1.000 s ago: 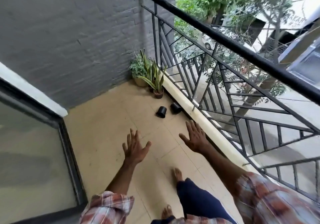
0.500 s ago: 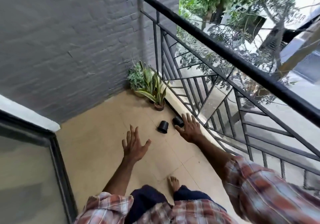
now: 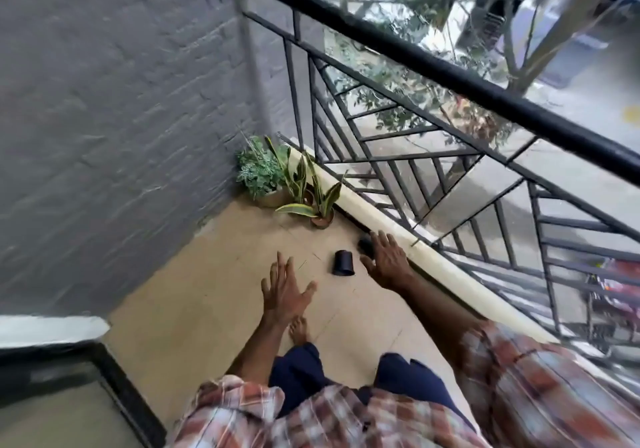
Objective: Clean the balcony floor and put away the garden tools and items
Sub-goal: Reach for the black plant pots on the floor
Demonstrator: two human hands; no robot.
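Black rim shows just beyond the right hand (image 3: 388, 260), which has reached farther forward than half a second ago, fingers spread flat over the second pot (image 3: 363, 245) beside the curb (image 3: 450, 271); contact cannot be told. The left hand (image 3: 284, 291) stays spread wide, holding nothing. Between the hands the first pot (image 3: 343, 263) lies on its side on the beige floor (image 3: 214, 274). Blur smears the sleeves (image 3: 519, 378).

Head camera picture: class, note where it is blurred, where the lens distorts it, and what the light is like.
Head view: motion blur smears the plaid sleeve and grey wall; the fallen black pot is fairly crisp; the wide lens tilts and stretches the railing; daylight is soft, no hard shadows on the floor.
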